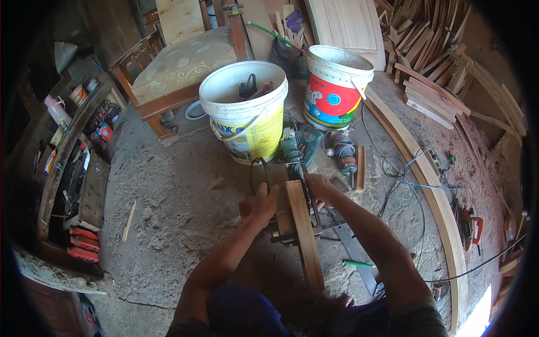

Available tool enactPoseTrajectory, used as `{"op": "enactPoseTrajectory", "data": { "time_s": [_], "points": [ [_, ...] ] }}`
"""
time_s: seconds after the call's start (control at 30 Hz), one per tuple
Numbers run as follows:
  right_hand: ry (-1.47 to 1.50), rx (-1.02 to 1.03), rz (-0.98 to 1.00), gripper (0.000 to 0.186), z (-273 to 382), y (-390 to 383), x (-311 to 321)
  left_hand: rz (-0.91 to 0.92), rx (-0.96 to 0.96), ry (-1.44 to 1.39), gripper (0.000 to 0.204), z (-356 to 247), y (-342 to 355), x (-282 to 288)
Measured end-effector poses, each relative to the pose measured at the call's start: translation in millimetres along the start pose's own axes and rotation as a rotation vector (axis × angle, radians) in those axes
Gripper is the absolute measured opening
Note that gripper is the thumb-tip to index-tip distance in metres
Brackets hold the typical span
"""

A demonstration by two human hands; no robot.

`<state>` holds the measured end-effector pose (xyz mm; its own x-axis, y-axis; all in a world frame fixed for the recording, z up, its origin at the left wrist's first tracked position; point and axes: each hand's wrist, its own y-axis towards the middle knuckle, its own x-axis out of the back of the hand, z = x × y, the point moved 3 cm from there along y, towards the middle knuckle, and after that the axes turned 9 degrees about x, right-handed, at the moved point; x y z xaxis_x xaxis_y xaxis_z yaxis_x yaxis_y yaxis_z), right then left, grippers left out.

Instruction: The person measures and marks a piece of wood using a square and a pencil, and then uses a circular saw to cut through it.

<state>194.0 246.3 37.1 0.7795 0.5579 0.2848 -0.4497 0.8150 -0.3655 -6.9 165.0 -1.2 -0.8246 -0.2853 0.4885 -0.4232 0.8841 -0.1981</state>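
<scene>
Strip of wood (pixel 305 233), long, narrow, straight-edged, light brown.

Long straight brown wooden strip (pixel 304 236), pointing away; slightly leftward

2 bare hands (pixel 263 204) (pixel 318 187) well apart, forearms (pixel 368 224) outstretched

We have open floor (pixel 168 185) left of our hands (pixel 264 204); straight ahead the white-and-yellow bucket (pixel 255 132) blocks us, while rightward the corded tool (pixel 346 160) and long plank (pixel 435 199) obstruct.
</scene>
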Motion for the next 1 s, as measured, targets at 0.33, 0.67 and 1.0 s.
{"op": "enactPoseTrajectory", "data": {
  "time_s": [0.33, 0.67, 1.0],
  "points": [
    [-0.626, 0.531, -0.095, 0.037, -55, 9, 9, 0.468, -0.062, -0.024, 0.032, 34, -113, 10],
    [-0.699, 0.466, 0.001, 0.034, -31, -25, -2, 0.830, 0.347, 0.033, 0.040, 46, -119, -16],
    [-0.561, 0.464, -0.017, 0.039, -31, -30, -3, 0.789, 0.200, -0.440, 0.034, 98, -126, -66]
  ]
}}
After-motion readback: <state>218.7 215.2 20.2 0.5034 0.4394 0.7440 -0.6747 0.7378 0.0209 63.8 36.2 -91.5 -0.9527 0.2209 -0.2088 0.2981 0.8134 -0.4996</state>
